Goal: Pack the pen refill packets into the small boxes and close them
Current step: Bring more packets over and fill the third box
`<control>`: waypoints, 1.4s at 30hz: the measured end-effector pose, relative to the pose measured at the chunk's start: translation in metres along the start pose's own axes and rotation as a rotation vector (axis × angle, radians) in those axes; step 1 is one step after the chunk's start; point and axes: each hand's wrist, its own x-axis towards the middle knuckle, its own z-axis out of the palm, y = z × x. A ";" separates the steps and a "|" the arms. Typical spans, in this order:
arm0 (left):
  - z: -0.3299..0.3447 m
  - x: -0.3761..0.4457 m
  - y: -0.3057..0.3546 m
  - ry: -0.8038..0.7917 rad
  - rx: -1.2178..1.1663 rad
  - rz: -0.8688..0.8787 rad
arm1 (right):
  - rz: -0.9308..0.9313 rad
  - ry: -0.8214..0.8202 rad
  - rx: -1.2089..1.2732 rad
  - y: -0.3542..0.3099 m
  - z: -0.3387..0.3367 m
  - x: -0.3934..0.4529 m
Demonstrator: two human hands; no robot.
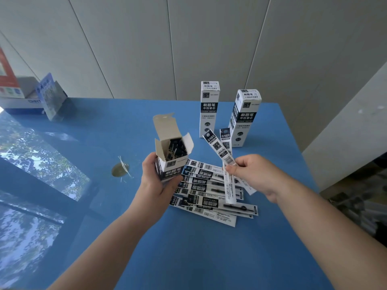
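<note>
The right hand [254,174] is pinching two refill packets [222,152] between thumb and curled fingers. Their long axes are running from the hand up and away, the printed header ends pointing toward the far edge, the lower ends hanging below the fingers. The left hand [155,178] is gripping the open box [170,158] upright, flaps raised, dark packet tops showing inside. Loose packets [209,197] are lying fanned on the blue table [188,258] between both wrists. Two closed boxes [209,109] are standing behind.

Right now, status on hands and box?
Left hand grips open box, packets already inside. Right hand pinches two packets. Path to box clear.
</note>
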 end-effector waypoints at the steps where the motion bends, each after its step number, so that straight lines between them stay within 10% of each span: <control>1: 0.000 0.000 0.000 -0.004 -0.002 0.004 | 0.019 -0.009 0.006 0.001 0.001 0.001; 28: 0.000 0.002 0.002 -0.036 0.046 0.107 | -0.274 -0.044 0.583 -0.072 -0.019 -0.041; 42: 0.004 -0.001 0.003 -0.075 0.182 0.138 | -0.567 0.352 0.178 -0.102 0.035 -0.046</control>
